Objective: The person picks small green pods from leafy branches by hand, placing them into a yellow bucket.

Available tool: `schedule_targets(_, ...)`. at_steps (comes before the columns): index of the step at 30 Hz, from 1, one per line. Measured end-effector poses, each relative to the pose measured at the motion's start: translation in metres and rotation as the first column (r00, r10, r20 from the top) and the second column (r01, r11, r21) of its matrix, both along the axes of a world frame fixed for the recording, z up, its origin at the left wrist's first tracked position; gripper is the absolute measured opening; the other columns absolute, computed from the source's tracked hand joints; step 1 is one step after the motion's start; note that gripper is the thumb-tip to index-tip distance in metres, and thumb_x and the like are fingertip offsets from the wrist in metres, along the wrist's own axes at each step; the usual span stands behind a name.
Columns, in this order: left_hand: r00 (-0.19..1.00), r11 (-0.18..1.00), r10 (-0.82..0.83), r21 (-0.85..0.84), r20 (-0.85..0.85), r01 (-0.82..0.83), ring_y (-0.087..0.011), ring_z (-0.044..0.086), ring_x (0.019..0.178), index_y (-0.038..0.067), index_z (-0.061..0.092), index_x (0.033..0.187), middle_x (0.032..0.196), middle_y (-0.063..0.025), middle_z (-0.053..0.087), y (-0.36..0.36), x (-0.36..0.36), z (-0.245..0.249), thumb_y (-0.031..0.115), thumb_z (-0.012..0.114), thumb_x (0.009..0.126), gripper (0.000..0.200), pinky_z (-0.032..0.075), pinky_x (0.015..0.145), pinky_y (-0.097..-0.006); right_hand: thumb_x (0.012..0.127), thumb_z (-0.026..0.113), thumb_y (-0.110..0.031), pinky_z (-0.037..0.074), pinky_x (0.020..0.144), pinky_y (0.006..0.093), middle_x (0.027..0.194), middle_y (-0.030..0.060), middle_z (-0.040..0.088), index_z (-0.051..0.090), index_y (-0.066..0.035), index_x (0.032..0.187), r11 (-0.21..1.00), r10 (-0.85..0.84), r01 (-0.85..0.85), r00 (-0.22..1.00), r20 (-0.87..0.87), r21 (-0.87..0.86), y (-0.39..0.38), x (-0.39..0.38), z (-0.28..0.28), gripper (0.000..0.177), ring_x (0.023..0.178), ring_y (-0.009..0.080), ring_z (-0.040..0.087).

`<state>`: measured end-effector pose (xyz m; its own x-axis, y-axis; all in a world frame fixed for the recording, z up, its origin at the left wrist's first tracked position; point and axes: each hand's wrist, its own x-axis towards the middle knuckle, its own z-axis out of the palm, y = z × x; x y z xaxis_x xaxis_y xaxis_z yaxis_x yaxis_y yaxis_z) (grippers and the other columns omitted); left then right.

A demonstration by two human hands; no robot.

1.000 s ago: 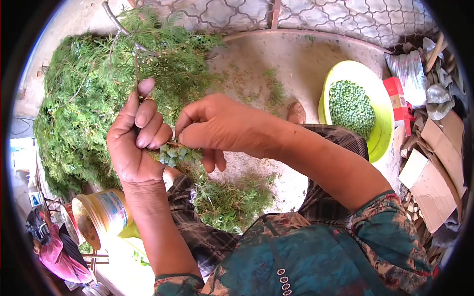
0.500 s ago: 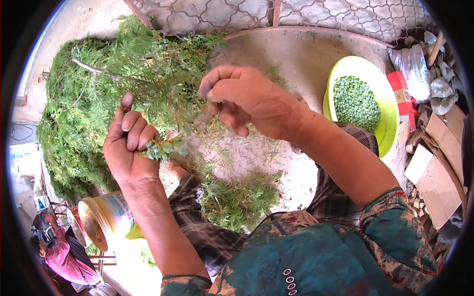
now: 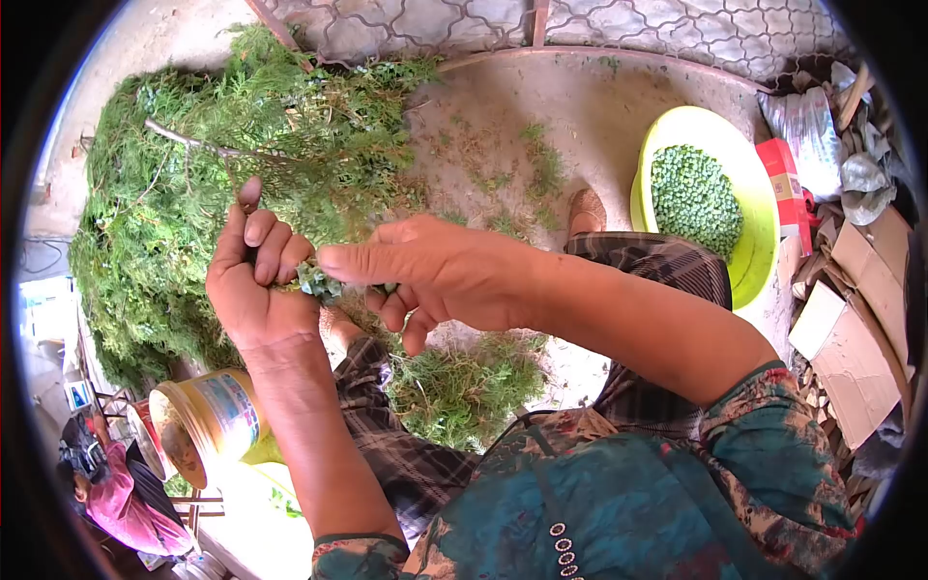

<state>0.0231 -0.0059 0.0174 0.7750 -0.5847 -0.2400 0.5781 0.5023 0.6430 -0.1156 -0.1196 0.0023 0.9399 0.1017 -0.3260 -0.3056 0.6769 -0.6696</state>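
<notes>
My left hand [image 3: 259,275] is closed, its thumb and fingers pinching the lower end of a thin woody evergreen branch [image 3: 208,147] that rises over a leafy pile. A cluster of pale green berries [image 3: 317,281] pokes out at the little-finger side of that hand. My right hand [image 3: 454,275] meets it there, with its thumb pressed on the cluster and the fingers curled underneath. Part of the cluster is hidden by the right thumb and fingers. To the right stands a yellow-green basin [image 3: 764,217] holding many round green berries [image 3: 694,201].
Cut evergreen branches [image 3: 145,261] are heaped at left, with a smaller heap of sprigs [image 3: 469,387] between my legs. A yellow bucket [image 3: 208,416] lies tilted at lower left, near another person in pink [image 3: 135,507]. Cardboard [image 3: 851,338] and a red box [image 3: 788,188] line the right side.
My right hand has come down and left from above the floor to the berry cluster at my left hand. The left hand keeps its grip, nearly still.
</notes>
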Motion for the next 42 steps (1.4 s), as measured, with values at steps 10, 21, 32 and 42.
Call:
schedule_targets(10, 0.962, 0.908, -0.268, -0.323, 0.044, 0.268, -0.0055, 0.027, 0.043, -0.006, 0.047, 0.114, 0.064, 0.0009, 0.039, -0.001, -0.001, 0.001, 0.014, 0.041, 0.094, 0.030, 0.025, 0.041, -0.0219, 0.073, 0.068, -0.046, 0.039, 0.046, 0.0246, 0.055, 0.0032, 0.052, 0.055, -0.001, 0.079, 0.934, 0.186, -0.146, 0.978, 0.096, -0.325, 0.002, -0.004, 0.009, 0.047, 0.048, 0.0104, 0.049)
schedule_targets(21, 0.955, 0.918, -0.283, -0.263, 0.087, 0.296, -0.0047, 0.025, 0.043, -0.006, 0.046, 0.114, 0.064, 0.0013, 0.039, -0.001, 0.004, -0.001, 0.014, 0.039, 0.094, 0.030, 0.021, 0.040, -0.0210, 0.084, 0.055, -0.040, 0.033, 0.046, 0.0291, 0.052, 0.0033, 0.044, 0.051, 0.004, 0.071, 0.693, 0.186, 0.112, 0.926, 0.327, -0.712, 0.003, 0.009, -0.004, 0.046, 0.051, 0.0103, 0.038)
schedule_targets(32, 0.962, 0.936, -0.271, -0.238, -0.023, 0.258, -0.0050, 0.024, 0.043, -0.008, 0.044, 0.114, 0.064, 0.0011, 0.039, -0.002, 0.004, -0.005, 0.013, 0.039, 0.094, 0.029, 0.023, 0.041, -0.0211, 0.080, 0.058, -0.032, 0.034, 0.045, 0.0302, 0.052, 0.0027, 0.046, 0.052, 0.001, 0.069, 0.837, 0.128, -0.069, 0.989, 0.072, -0.543, 0.012, 0.003, 0.000, 0.035, 0.049, 0.0108, 0.039)
schedule_targets(42, 0.992, 0.992, -0.118, -0.043, 0.044, 0.120, -0.0036, 0.023, 0.042, -0.008, 0.046, 0.112, 0.064, 0.0018, 0.037, -0.004, -0.005, 0.005, 0.011, 0.042, 0.093, 0.028, 0.020, 0.039, -0.0189, 0.079, 0.060, -0.021, 0.037, 0.043, 0.0270, 0.055, 0.0019, 0.047, 0.054, 0.002, 0.086, 0.981, 0.047, -0.043, 0.999, 0.018, -0.188, 0.001, 0.004, 0.002, 0.024, 0.049, 0.0100, 0.043)
